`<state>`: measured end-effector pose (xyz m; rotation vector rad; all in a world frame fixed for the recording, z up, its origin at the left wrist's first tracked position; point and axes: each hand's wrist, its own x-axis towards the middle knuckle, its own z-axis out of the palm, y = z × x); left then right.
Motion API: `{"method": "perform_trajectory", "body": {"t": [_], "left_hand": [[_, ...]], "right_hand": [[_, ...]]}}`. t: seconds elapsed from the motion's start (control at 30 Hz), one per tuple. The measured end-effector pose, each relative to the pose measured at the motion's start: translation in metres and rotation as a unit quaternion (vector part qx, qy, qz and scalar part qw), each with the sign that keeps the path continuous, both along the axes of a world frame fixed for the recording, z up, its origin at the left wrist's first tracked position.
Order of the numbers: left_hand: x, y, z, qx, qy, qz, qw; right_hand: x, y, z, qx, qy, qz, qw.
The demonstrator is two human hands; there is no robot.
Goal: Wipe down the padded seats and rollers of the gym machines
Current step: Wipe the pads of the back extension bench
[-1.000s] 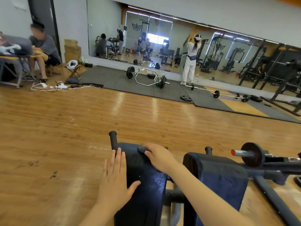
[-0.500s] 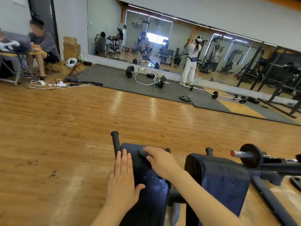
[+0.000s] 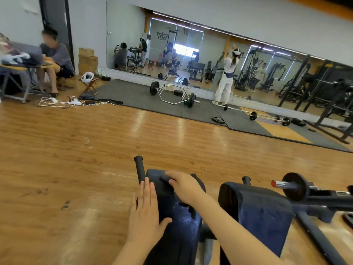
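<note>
Two dark blue padded supports of a gym machine stand low in the head view. My left hand (image 3: 145, 215) lies flat, fingers straight, against the left side of the left pad (image 3: 181, 230). On the top of that pad my right hand (image 3: 186, 186) presses down, fingers curled over a dark bunched cloth (image 3: 188, 207) that shows beneath the palm. The right pad (image 3: 263, 211) stands untouched beside my right forearm. A black handle post (image 3: 139, 169) rises just beyond my left fingertips.
A weight sleeve with a black plate (image 3: 294, 186) sticks out at the right. On the grey mat (image 3: 133, 96) lie a hex bar (image 3: 172, 96), a barbell (image 3: 254, 114) and a loose plate (image 3: 218, 119). A person in white (image 3: 225, 77) faces the mirror. Another person (image 3: 55, 56) sits far left near floor cables (image 3: 63, 101).
Both hands stay on the left pad in nearly the same places. Only the view has shifted slightly, so the pads sit a little further right in frame.
</note>
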<state>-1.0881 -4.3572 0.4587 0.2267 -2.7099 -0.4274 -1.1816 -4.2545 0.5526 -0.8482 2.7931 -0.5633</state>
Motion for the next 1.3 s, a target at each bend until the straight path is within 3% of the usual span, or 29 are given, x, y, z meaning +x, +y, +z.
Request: {"method": "perform_trajectory", "body": {"t": [0.17, 0.43, 0.67, 0.8, 0.93, 1.0, 1.17, 1.3], "left_hand": [[0.002, 0.01, 0.013, 0.005, -0.065, 0.02, 0.998], [0.009, 0.01, 0.024, 0.002, -0.14, 0.025, 0.99], [0.008, 0.007, 0.013, 0.003, -0.11, 0.013, 0.994], [0.006, 0.007, 0.009, -0.006, -0.058, 0.019, 0.998], [0.008, 0.007, 0.015, -0.014, -0.099, 0.012, 0.995], [0.01, 0.007, 0.018, -0.013, -0.101, 0.016, 0.995], [0.012, 0.007, 0.01, 0.022, -0.091, 0.021, 0.995], [0.011, 0.003, 0.01, 0.02, -0.094, 0.014, 0.995]], "right_hand": [[-0.003, -0.003, -0.003, -0.014, 0.019, 0.009, 1.0], [-0.042, -0.051, 0.012, 0.113, -0.046, -0.003, 0.992], [-0.002, -0.01, -0.003, -0.033, 0.018, 0.069, 0.997], [-0.033, -0.043, -0.001, 0.074, 0.02, 0.042, 0.996], [-0.054, -0.067, -0.007, 0.126, 0.0, 0.013, 0.992], [-0.041, -0.062, -0.005, 0.109, 0.018, 0.034, 0.993], [0.003, -0.014, -0.007, -0.056, 0.052, 0.117, 0.99], [0.003, 0.007, -0.014, -0.058, 0.124, 0.127, 0.982]]}}
